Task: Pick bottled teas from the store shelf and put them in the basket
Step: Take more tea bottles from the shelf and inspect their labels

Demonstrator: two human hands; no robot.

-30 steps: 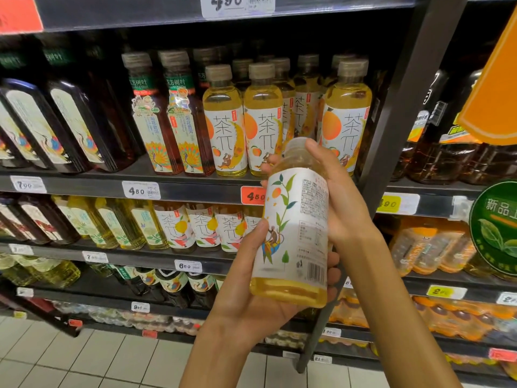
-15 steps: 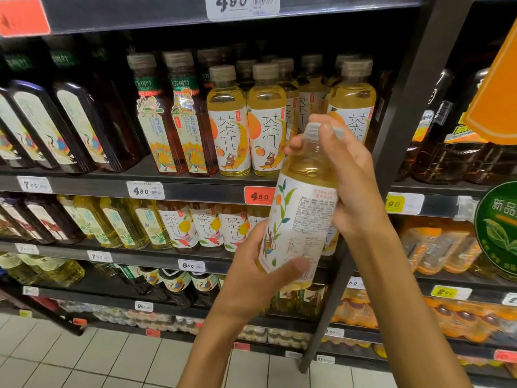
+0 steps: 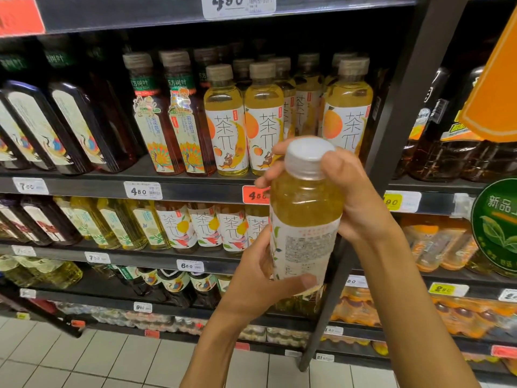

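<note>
— While both hands hold it, where's the yellow tea bottle?
— Off the shelf edge, tilted. Left hand curls round its label; right hand pinches the white cap.
— Room?
— Open aisle floor below.

Both hands on one yellow tea bottle, held in front of the store shelf.

Right hand wraps the bottle's neck and shoulder, fingers around the white cap. Left hand grips the lower label, thumb across the front. Bottle near upright, cap tipped toward camera, printed back of label facing us. Behind the bottle: row of matching yellow tea bottles, taupe caps. Left of those, dark tea bottles with peacock labels. Red price tag just left of the bottle, partly covered. Tiled floor below the shelf.
</note>
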